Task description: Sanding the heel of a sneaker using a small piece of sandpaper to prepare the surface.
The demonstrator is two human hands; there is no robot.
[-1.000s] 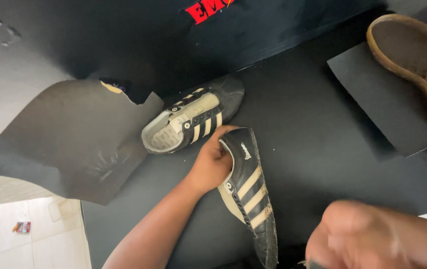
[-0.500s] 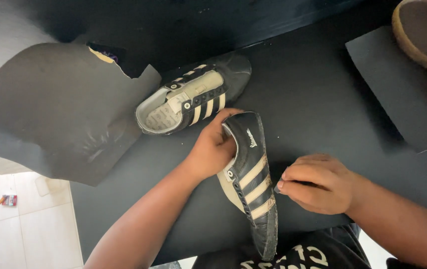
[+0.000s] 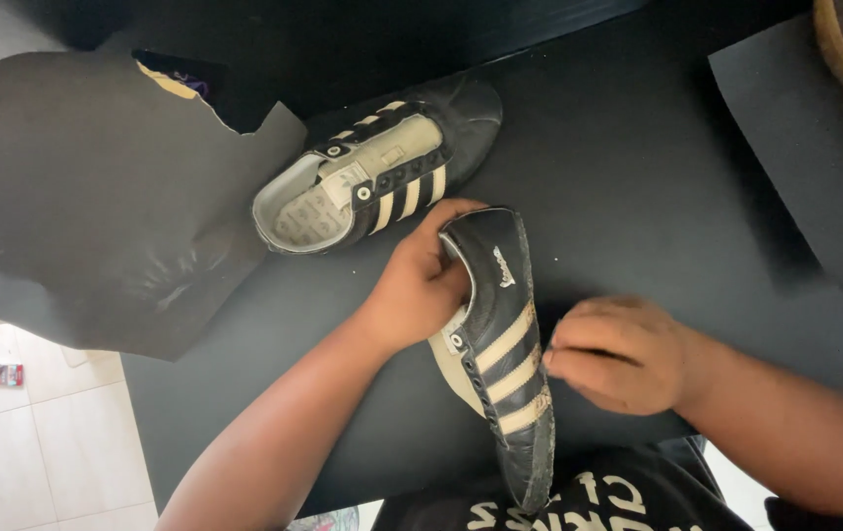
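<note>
I see my left hand (image 3: 421,285) clamped on the heel of a slim black leather shoe (image 3: 500,344) with cream stripes, lying sideways at the matte black worktop's (image 3: 638,177) near edge, right hand (image 3: 623,354) curled, pinching its side, matching shoe (image 3: 372,182) mid-worktop, dark foam sheet (image 3: 97,197) overhanging the left edge.

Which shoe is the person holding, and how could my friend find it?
On the black table lie two black leather shoes with cream stripes. The held shoe is the nearer one, lying on its side between the left hand and right hand. The other shoe sits upright, untouched, showing its pale insole.
</note>
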